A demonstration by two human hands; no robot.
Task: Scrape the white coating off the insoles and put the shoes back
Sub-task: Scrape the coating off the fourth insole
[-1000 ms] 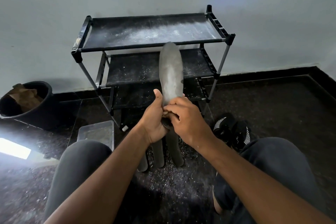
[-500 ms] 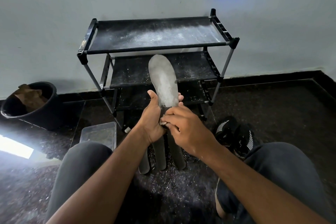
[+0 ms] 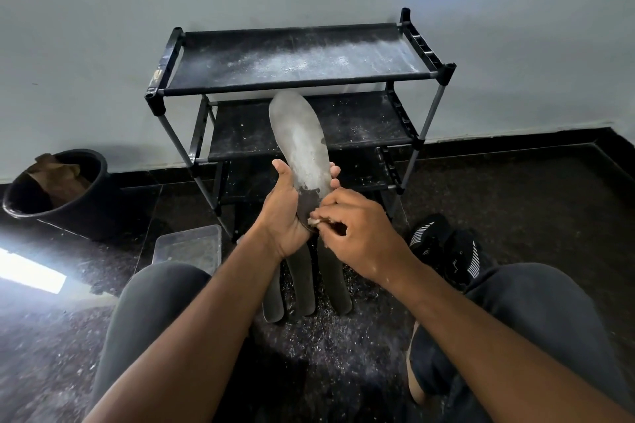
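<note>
White scrapings lay scattered on the floor between the person's knees, and three dark insoles lay side by side just beyond them, apparently already scraped. A fourth insole stood nearly upright in front of the person, toe end up. Its heel end showed dark, but most of its length remained pale grey with coating, so this one looked barely begun. By that count the scraping seemed well past halfway, with the rest of this insole and the return of the shoes left to do.

The left hand gripped the insole near the heel, thumb up along its left edge and fingertips curled round the right edge. The right hand came in from the right with its fingers bunched at the edge of the bared patch, pinching a small pale thing, whether a scraper or a peeled flake could not be told.

A pair of black shoes sat on the floor to the right, near the right knee, and a clear tub to the left. Beyond stood the rack, its shelves dusted white and holding no shoes.
</note>
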